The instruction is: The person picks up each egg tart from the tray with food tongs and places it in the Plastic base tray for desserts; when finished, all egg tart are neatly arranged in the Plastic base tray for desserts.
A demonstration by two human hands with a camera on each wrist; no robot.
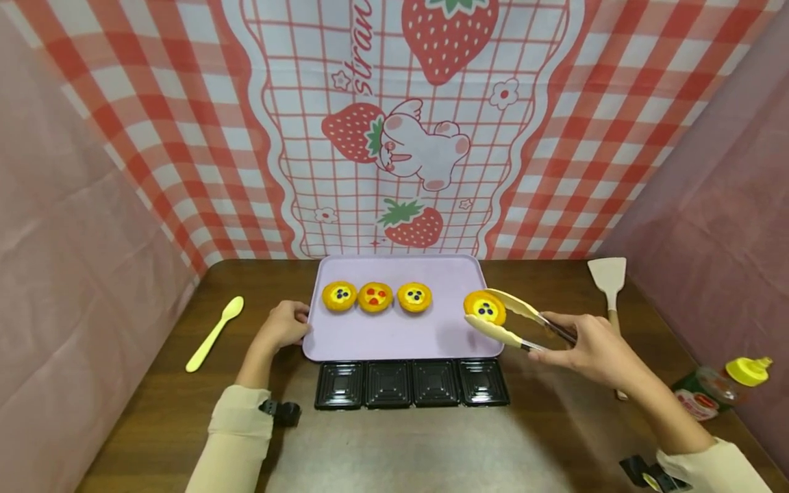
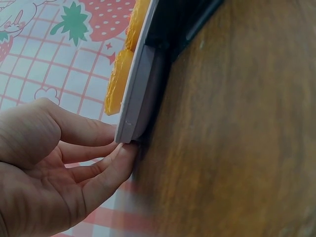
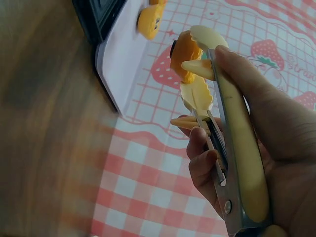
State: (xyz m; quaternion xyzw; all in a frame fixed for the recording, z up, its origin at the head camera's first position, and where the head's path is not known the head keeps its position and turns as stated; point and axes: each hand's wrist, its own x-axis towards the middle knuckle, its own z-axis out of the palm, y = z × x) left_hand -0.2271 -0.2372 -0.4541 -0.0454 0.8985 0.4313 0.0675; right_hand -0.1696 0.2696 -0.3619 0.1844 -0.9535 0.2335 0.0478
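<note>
My right hand [image 1: 592,349] grips a pair of cream-tipped tongs [image 3: 239,148], thumb on one arm and fingers round the other. Between the tong tips is an egg tart [image 1: 485,308] with dark blue berries, over the right end of a lilac tray [image 1: 370,335]; the right wrist view shows this tart raised off the tray. At the tray's left edge, my left hand [image 2: 64,163] pinches the rim between thumb and fingers. Three tarts sit in a row on the tray: a blue-berry one [image 1: 339,296], a red-topped one [image 1: 375,297] and another blue-berry one [image 1: 414,297].
A black container [image 1: 388,383] with several square compartments lies along the tray's front edge. A pale yellow spoon [image 1: 214,335] is at the left, a spatula [image 1: 609,274] at the right. Further right stands a yellow-capped bottle [image 1: 703,394]. A strawberry-print cloth [image 1: 425,144] hangs behind.
</note>
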